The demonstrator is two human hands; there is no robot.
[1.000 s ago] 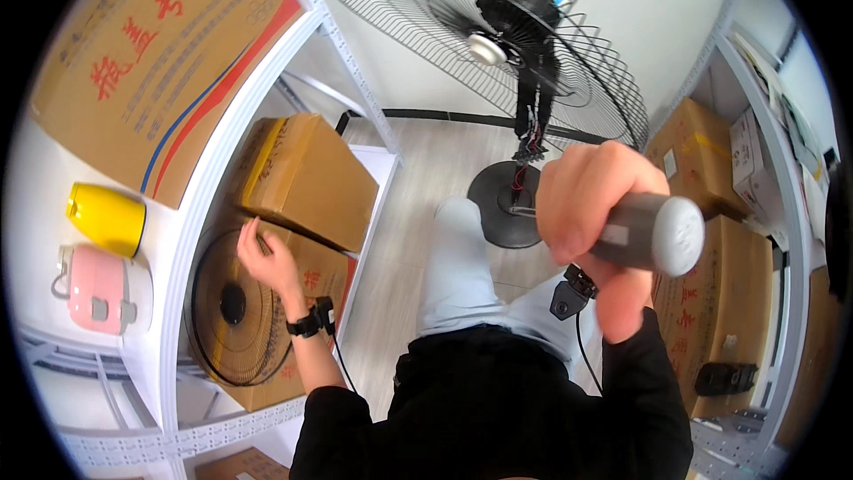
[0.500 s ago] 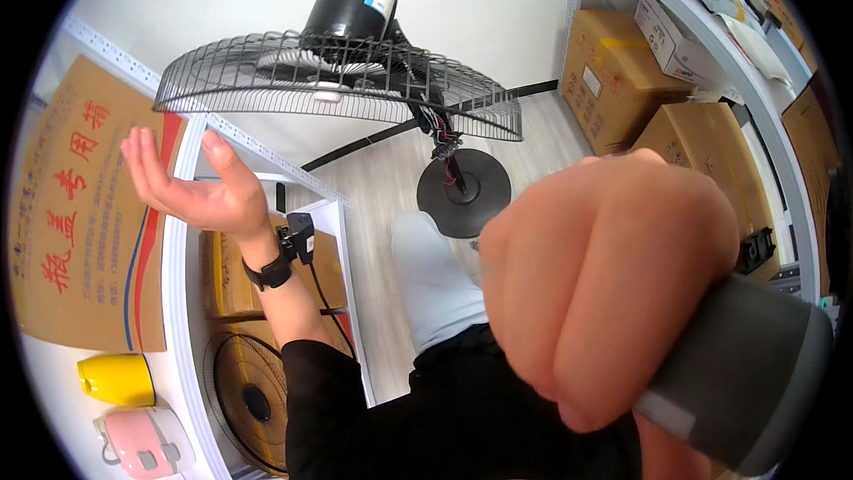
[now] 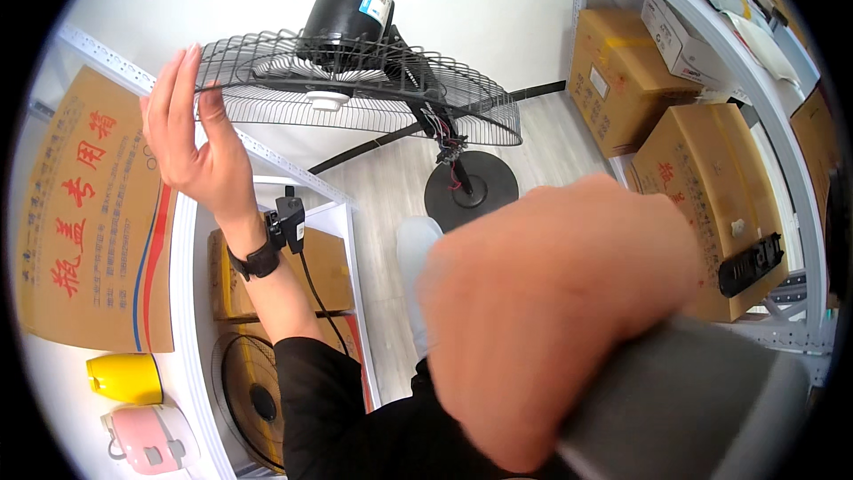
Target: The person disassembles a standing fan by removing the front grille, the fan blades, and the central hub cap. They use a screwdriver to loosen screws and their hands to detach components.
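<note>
A black pedestal fan stands ahead of me, its wire guard [image 3: 426, 80] tipped nearly flat and its motor housing [image 3: 351, 4] on top. My left hand [image 3: 200, 138] has the guard's left edge between its thumb and straight fingers. A wrist strap carrying a small black device [image 3: 286, 224] sits on that arm. Loose coloured wires [image 3: 447, 138] hang at the fan's neck, above the round base [image 3: 471, 194]. Close up and blurred, my right hand [image 3: 560, 302] is a fist around a dark grey, rounded object [image 3: 684, 400]; its kind does not show.
Cardboard boxes [image 3: 613, 71] fill the right shelf, and a black plastic part [image 3: 751, 265] lies against one. On the left are a large carton [image 3: 98, 213], a yellow container [image 3: 124, 379], a pink appliance [image 3: 151, 440] and another fan guard [image 3: 235, 391] on a white shelf rack.
My left hand has risen from below the guard to its left edge and taken hold there. My right fist has shifted left and down with the grey object.
</note>
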